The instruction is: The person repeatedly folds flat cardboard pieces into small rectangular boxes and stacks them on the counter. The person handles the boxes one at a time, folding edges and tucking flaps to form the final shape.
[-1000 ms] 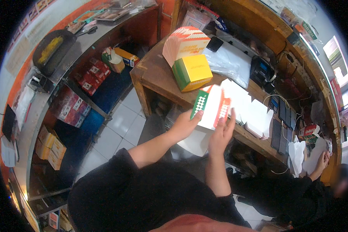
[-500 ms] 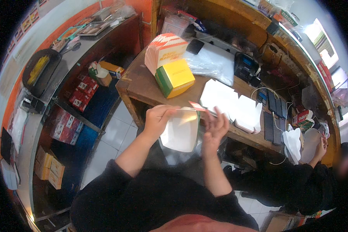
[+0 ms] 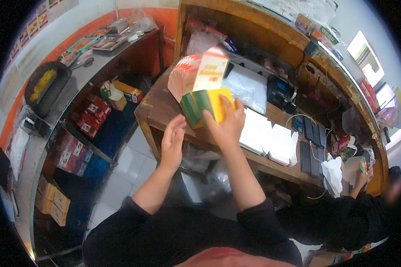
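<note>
Head view: fingers of the right hand are seen spread and laid against the yellow face of a stack of green-and-yellow flat cartons, which is stood on edge on the wooden table. The left hand is held open, fingers extended, just beside the stack's lower left, apart from it. A fanned stack of orange-and-white cartons is observed directly behind. White folded boxes are noted to the right, dark phones beyond them.
</note>
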Tool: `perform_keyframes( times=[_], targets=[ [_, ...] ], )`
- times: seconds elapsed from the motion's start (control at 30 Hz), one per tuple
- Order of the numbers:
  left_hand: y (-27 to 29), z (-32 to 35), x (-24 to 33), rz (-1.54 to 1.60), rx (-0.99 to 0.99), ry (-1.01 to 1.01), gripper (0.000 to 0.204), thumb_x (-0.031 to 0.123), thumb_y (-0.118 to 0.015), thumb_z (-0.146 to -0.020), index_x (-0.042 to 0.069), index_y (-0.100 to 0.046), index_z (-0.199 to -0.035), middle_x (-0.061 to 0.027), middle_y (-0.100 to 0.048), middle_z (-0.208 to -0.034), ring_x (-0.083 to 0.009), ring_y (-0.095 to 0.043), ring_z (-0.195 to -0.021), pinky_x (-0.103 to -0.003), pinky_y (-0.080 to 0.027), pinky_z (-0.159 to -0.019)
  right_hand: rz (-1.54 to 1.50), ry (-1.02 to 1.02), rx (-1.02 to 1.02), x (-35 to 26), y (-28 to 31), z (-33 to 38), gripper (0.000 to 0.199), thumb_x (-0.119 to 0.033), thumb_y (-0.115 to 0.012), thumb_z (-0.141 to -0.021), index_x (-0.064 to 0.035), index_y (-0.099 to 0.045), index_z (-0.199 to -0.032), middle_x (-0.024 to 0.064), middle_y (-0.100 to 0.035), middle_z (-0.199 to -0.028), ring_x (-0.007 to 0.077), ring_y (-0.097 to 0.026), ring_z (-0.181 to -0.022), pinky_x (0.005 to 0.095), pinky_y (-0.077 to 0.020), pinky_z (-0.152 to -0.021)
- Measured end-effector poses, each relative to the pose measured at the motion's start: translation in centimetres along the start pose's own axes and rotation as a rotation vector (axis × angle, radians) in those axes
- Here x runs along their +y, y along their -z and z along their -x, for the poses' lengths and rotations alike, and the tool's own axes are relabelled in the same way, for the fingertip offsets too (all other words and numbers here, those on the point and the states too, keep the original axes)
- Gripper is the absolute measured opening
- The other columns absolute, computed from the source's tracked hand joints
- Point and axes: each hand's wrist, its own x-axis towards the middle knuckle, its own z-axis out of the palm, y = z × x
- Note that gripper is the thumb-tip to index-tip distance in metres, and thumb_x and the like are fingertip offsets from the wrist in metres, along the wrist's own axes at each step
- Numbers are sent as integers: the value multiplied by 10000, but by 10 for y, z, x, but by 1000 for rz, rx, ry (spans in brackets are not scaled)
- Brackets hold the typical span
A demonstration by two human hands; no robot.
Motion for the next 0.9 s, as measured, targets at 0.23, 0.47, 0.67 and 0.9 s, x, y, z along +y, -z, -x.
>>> perform_keyframes(
  times=[0.23, 0.47, 0.67, 0.9],
  targets=[
    [51, 12, -17, -113, 109, 76, 291, 177, -536, -986, 33, -576, -1236, -82, -509, -1268, -185, -523, -1148, -315, -416, -986, 240, 22, -251, -20, -49, -25, 565, -450, -728, -703, -304, -632, -1240, 209, -436, -1352, 388, -429, -1220, 526, -375, -967],
    [58, 12, -22, -138, 95, 122, 293, 182, -550, -981, 31, -573, -1231, -83, -522, -1249, -184, -534, -1123, -320, -440, -959, 187, 6, -365, -7, -51, -23, 723, -513, -753, -689, -298, -543, -1346, 240, -387, -1406, 418, -378, -1288, 550, -340, -1009],
    [54, 17, -18, -158, 55, 99, 265, 126, -563, -959, 20, -598, -1199, -82, -533, -1214, -169, -552, -1059, -296, -440, -944, 100, 92, -511, 61, 21, -11, 954, -601, -746, -696, -205, -361, -1474, 316, -235, -1507, 500, -285, -1364, 550, -313, -1079],
    [35, 24, -24, -168, -47, 194, 276, 155, -564, -963, 33, -592, -1209, -70, -533, -1221, -171, -549, -1081, -306, -455, -928, 374, 18, -927, 158, 89, 12, 635, -500, -699, -810, -203, -544, -1349, 132, -530, -1372, 310, -592, -1145, 388, -450, -990]
  ],
)
